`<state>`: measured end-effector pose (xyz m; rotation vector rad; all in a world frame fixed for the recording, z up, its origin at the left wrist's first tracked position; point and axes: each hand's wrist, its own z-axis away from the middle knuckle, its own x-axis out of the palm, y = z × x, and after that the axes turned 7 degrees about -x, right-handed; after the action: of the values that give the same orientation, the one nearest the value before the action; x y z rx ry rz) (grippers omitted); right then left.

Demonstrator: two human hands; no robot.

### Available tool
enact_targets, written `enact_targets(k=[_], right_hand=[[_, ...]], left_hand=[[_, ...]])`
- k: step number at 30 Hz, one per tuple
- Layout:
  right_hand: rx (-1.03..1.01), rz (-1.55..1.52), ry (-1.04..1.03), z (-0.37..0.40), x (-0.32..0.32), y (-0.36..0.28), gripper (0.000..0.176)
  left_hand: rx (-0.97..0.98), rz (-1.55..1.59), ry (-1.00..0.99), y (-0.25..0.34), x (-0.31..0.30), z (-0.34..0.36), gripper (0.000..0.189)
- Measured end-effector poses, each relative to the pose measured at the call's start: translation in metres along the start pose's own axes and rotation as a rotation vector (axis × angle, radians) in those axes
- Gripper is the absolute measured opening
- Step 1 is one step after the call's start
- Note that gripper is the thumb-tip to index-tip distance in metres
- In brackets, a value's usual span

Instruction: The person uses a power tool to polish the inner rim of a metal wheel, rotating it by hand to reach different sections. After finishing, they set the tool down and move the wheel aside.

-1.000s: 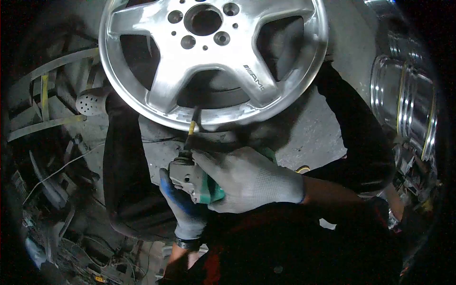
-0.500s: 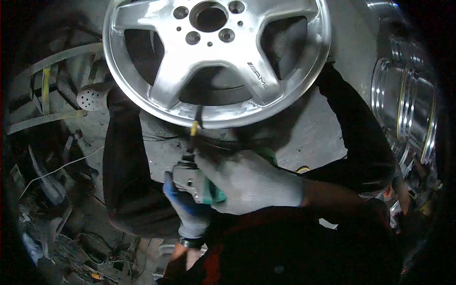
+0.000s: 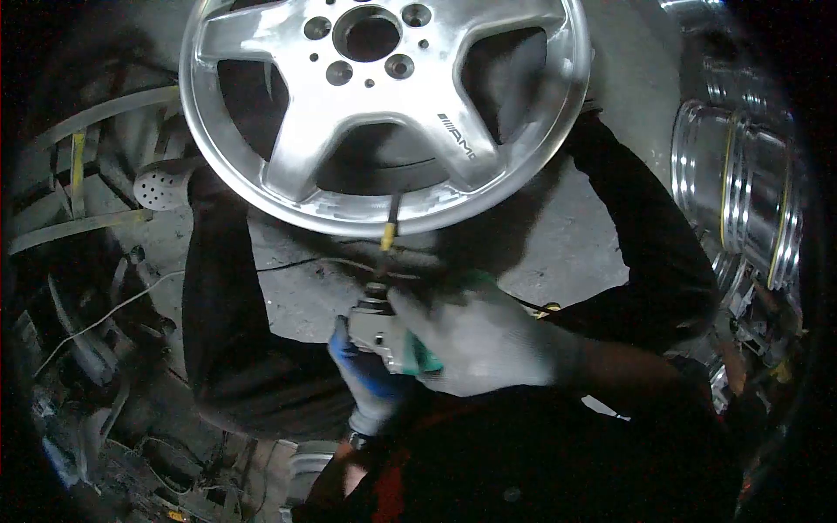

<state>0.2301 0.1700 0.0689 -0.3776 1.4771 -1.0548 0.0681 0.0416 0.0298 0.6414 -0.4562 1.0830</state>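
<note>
A silver alloy wheel (image 3: 384, 109) with broad spokes and AMG-like lettering fills the top middle of the view. My right hand (image 3: 488, 340), in a pale knit glove, is wrapped round the green body of an angle grinder (image 3: 377, 336). My left hand (image 3: 366, 379), gloved in white and blue, supports the metal gear head from the left and below. From that head a thin shaft with a yellow band (image 3: 388, 235) points forward. Its dark, blurred tip overlaps the lower rim of the wheel. Much of the grinder's body is hidden under my right hand.
My dark-clothed legs (image 3: 231, 288) spread either side, a perforated shoe (image 3: 161, 185) at left. Shiny wheel rims (image 3: 732, 183) stand at right. A thin cable (image 3: 131, 301) crosses the grey floor (image 3: 558, 253). Metal frames (image 3: 83, 157) and scrap (image 3: 87, 340) lie at left.
The grinder and both hands have moved right, carrying the shaft tip rightward along the lower rim. The wheel and surroundings sit slightly further left in view.
</note>
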Motion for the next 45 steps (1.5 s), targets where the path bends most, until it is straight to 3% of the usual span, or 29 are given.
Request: enact_targets(k=[2,3,4,6,7,11,12,14,19,22,24,26,28,30,31,34,35,36,39,43,45], right_hand=[[0.109,-0.112,-0.273,-0.029,-0.005,-0.007,0.076],[0.019,-0.148,-0.068,-0.031,0.01,-0.003,0.077],[0.022,-0.151,-0.06,-0.035,0.022,0.0,0.077],[-0.112,-0.086,0.191,-0.043,0.034,0.006,0.088],[-0.002,-0.149,-0.133,-0.043,0.014,0.002,0.087],[0.077,-0.14,-0.198,-0.01,0.002,0.004,0.087],[0.093,-0.117,-0.168,0.0,-0.001,0.004,0.087],[0.107,-0.092,-0.143,0.004,-0.003,0.004,0.087],[-0.014,-0.122,0.036,-0.027,0.015,0.004,0.084],[-0.02,-0.182,-0.08,-0.037,0.015,0.006,0.085],[-0.038,-0.126,-0.061,-0.023,0.021,0.013,0.089],[-0.061,-0.064,-0.049,-0.004,0.014,0.018,0.092],[0.082,-0.041,-0.319,0.019,-0.006,0.021,0.095],[0.065,0.021,-0.274,0.047,-0.013,0.028,0.097],[0.057,-0.018,-0.21,0.059,-0.018,0.032,0.096],[0.034,-0.022,-0.129,0.055,-0.048,0.027,0.093],[0.098,-0.064,-0.255,0.055,-0.049,0.028,0.093],[0.162,-0.107,-0.378,0.054,-0.05,0.028,0.093],[-0.037,0.032,-0.171,0.052,-0.007,0.042,0.088],[-0.116,-0.017,-0.143,0.031,0.0,0.039,0.088],[-0.076,-0.022,-0.159,0.04,-0.003,0.04,0.088]], left_hand=[[0.07,-0.04,0.284,0.015,0.011,0.005,0.047],[0.075,-0.049,0.345,0.024,0.016,0.004,0.05],[0.072,-0.057,0.344,0.028,0.011,0.005,0.05],[0.165,-0.145,0.429,0.031,0.002,0.003,0.053],[0.132,-0.139,0.405,0.031,0.008,0.003,0.052],[0.065,-0.156,0.233,0.01,0.003,-0.004,0.051],[0.066,-0.251,0.216,0.004,0.001,-0.006,0.05],[-0.035,-0.145,0.205,0.001,0.005,-0.004,0.052],[0.04,-0.038,0.326,0.023,0.015,0.002,0.053],[0.075,-0.014,0.273,0.025,-0.001,0.007,0.053],[0.176,-0.26,0.276,0.014,-0.019,0.007,0.05],[0.074,-0.178,0.271,0.002,0.002,0.003,0.047],[-0.061,-0.057,0.066,-0.012,-0.005,0.0,0.042],[-0.042,-0.341,0.165,-0.032,0.008,-0.006,0.041],[-0.208,0.027,0.138,-0.036,0.029,-0.007,0.042],[-0.275,0.092,-0.002,-0.05,0.027,-0.012,0.04],[-0.246,-0.22,0.031,-0.046,0.023,-0.012,0.045],[-0.242,-0.224,0.032,-0.043,0.022,-0.01,0.045],[-0.286,0.134,0.135,-0.03,0.024,-0.002,0.047],[-0.192,0.069,0.159,-0.019,0.016,0.004,0.047],[-0.233,0.129,0.088,-0.024,0.009,0.003,0.049]])
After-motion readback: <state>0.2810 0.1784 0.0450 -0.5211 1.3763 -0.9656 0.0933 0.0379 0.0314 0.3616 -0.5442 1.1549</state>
